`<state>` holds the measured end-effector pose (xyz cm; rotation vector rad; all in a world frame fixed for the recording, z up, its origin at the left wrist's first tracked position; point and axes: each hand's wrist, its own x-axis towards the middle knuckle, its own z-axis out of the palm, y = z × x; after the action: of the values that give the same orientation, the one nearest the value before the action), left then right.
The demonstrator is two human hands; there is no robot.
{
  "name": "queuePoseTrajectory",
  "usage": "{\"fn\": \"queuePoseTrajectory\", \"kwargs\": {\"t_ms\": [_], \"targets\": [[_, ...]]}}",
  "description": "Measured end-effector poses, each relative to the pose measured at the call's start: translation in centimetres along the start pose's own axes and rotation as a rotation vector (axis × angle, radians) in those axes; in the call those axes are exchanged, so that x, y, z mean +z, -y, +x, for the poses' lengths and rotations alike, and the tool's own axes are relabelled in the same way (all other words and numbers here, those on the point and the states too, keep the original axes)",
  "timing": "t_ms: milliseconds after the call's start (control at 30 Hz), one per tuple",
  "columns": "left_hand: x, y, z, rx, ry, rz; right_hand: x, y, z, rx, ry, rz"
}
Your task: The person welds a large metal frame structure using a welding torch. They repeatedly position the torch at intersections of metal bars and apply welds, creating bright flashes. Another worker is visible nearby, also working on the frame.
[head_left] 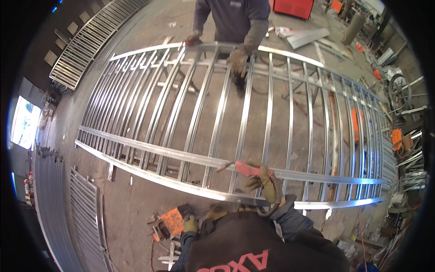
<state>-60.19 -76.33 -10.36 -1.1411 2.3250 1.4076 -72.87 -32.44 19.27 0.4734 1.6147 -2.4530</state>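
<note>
Barred metal frame point(242, 122) lies flat before the person, a co-worker point(231, 20) opposite, probably so 2 sides stay reachable. Right hand point(262, 182) fingers wrap a red-handled torch point(247, 169), presumably for steadiness; left-hand point(190, 223) fingers: cannot tell.

Glare on metal bars point(268, 104), bright opening point(26, 121) left, fisheye-curved edges

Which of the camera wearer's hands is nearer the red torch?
Right. The right hand grips the red torch; the left hand is apart from it, lower and farther left in the view.
</note>
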Motion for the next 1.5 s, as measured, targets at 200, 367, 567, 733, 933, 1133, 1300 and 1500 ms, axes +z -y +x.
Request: {"fn": "queuePoseTrajectory", "kwargs": {"t_ms": [200,367,567,733,933,1133,1300,1500], "targets": [[-3.1,3.5,1.7,0.081,-0.081,0.072,3.4,0.0,-0.4,0.006,0.107,-0.114],[-5.1,3.7,1.2,0.262,0.04,-0.03,6.7,-2.2,-0.5,-0.02,0.094,-0.17],[-9.7,8.3,3.9,0.17,0.129,-0.159,14.4,-1.8,-2.2,-0.1,0.296,-0.222],[-12.0,11.5,2.6,0.281,0.158,0.257,17.7,-4.6,-3.4,-0.1,0.262,-0.279],[-14.9,13.2,2.7,0.423,0.113,0.682,19.9,-7.1,-3.3,-0.099,0.238,-0.29],[-16.8,16.0,2.2,0.31,0.094,0.75,23.4,-6.9,-3.2,-0.124,0.283,-0.277],[-18.4,16.8,2.3,0.29,0.1,0.736,26.3,-7.9,-2.4,-0.13,0.342,-0.264],[-19.4,18.2,2.2,0.292,0.108,0.739,28.5,-9.3,-2.7,-0.131,0.404,-0.201]]}}
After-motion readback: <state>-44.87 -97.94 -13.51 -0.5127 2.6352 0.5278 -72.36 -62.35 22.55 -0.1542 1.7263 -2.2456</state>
